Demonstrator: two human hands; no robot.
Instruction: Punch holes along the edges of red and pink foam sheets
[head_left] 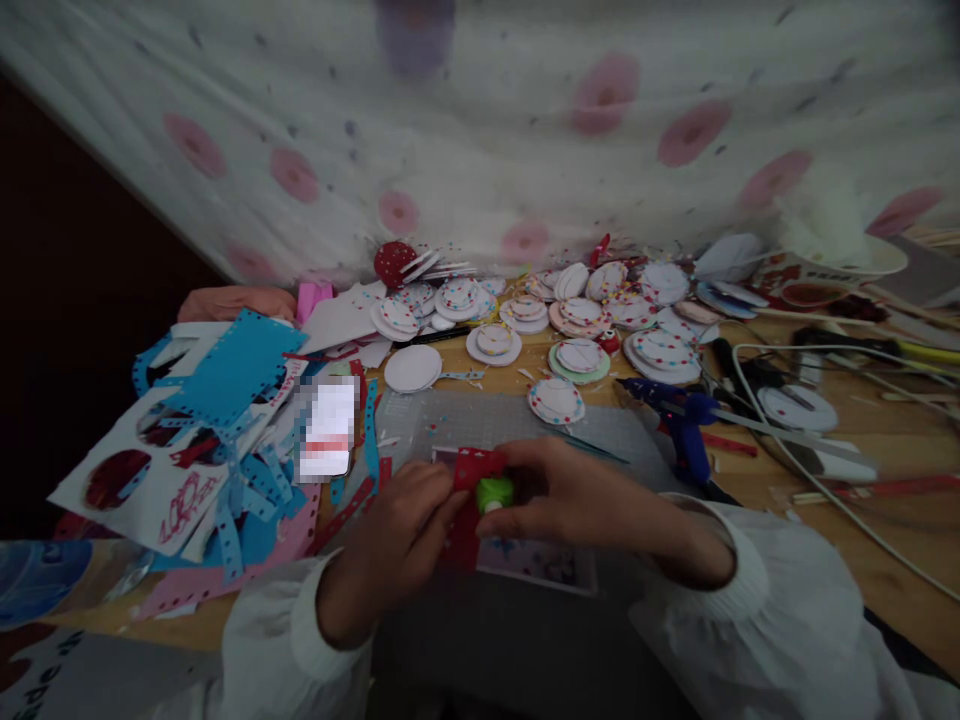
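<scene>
My left hand (416,525) is closed on the edge of a piece of red paper (466,540) with small punched holes near its top. My right hand (559,495) grips a small bright green craft punch (493,493), its thumb below and fingers curled over the top. The punch sits at the right edge of the red paper; whether the paper is inside its slot is hidden. Under both hands lies a clear bag or sheet (551,568) with small coloured shapes on it. A grey cutting mat (480,415) stretches beyond my hands.
Stacks of white paper discs with beaded edges (555,400) line the back. A blue glue gun (686,425) and a white cable (825,470) lie at right. Punched blue paper (236,370), pink scraps (300,520) and a phone (330,430) are at left. A flowered curtain (480,130) hangs behind.
</scene>
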